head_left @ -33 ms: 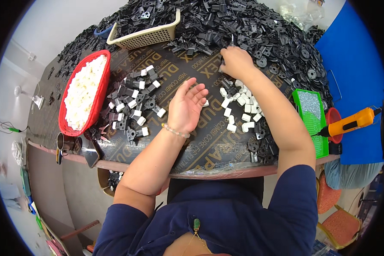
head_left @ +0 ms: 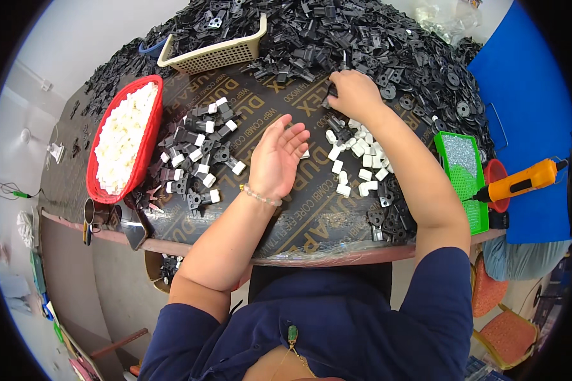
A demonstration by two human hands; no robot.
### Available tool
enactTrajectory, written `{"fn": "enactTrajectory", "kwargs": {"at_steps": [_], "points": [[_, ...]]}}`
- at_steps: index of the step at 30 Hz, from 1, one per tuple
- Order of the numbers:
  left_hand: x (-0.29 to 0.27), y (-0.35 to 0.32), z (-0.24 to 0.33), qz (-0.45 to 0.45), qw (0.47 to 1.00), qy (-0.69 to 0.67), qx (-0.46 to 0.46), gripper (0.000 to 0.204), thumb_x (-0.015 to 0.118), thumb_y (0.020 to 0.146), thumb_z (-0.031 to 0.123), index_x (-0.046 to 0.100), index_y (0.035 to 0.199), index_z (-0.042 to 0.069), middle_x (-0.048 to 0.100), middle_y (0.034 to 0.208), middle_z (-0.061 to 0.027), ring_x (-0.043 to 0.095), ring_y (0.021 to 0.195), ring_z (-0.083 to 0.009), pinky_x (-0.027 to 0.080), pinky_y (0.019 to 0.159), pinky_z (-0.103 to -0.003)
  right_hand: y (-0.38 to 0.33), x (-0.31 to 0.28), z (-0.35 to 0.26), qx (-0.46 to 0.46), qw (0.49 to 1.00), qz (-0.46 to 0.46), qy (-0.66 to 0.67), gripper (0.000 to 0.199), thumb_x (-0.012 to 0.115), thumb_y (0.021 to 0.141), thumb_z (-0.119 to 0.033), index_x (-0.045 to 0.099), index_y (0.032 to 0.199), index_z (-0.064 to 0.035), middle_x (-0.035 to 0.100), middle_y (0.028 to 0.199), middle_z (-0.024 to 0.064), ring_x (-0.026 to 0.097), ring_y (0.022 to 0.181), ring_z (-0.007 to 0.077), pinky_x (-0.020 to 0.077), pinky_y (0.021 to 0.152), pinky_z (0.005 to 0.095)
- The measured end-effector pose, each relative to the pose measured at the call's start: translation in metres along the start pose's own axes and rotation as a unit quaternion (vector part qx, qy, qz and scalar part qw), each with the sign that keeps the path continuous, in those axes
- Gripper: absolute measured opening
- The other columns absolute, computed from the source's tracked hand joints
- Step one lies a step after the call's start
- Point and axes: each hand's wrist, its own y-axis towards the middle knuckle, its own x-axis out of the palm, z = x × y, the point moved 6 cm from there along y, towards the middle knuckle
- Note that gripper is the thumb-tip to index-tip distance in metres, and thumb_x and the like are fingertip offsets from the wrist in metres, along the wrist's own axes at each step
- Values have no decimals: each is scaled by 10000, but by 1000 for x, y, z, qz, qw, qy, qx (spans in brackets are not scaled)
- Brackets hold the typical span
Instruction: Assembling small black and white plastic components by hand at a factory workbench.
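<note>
My left hand rests at the middle of the table, palm turned up and fingers stretched out, with nothing in it. A small white piece peeks out beside its fingertips. At the near edge of the big heap of black plastic parts, my right hand has its fingers curled on a black plastic part, mostly hidden by the hand. Loose white blocks lie under and beside my right forearm. Left of my left hand are several black parts with white ends.
A red basket full of white pieces stands at the left, a cream basket of black parts at the back. On the right are a green tray with small metal pieces, a red bowl and an orange power screwdriver. A phone lies at the front-left edge.
</note>
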Motion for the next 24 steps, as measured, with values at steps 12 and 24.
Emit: {"fn": "enactTrajectory", "kwargs": {"at_steps": [12, 24], "points": [[31, -17, -5, -127, 986, 97, -54, 358, 607, 985, 78, 523, 1333, 89, 659, 1139, -141, 669, 1000, -211, 576, 870, -322, -103, -74, 25, 33, 953, 59, 294, 206, 724, 825, -77, 687, 1021, -22, 678, 951, 128, 669, 847, 263, 527, 769, 345], [19, -11, -4, -133, 986, 91, -50, 265, 557, 1024, 171, 550, 1272, 81, 668, 1118, -132, 679, 995, -218, 577, 844, -329, -141, -38, 81, 135, 960, -214, 115, 528, 842, 588, -148, 708, 1079, -9, 704, 1048, 209, 652, 1042, 353, 511, 922, 409]]}}
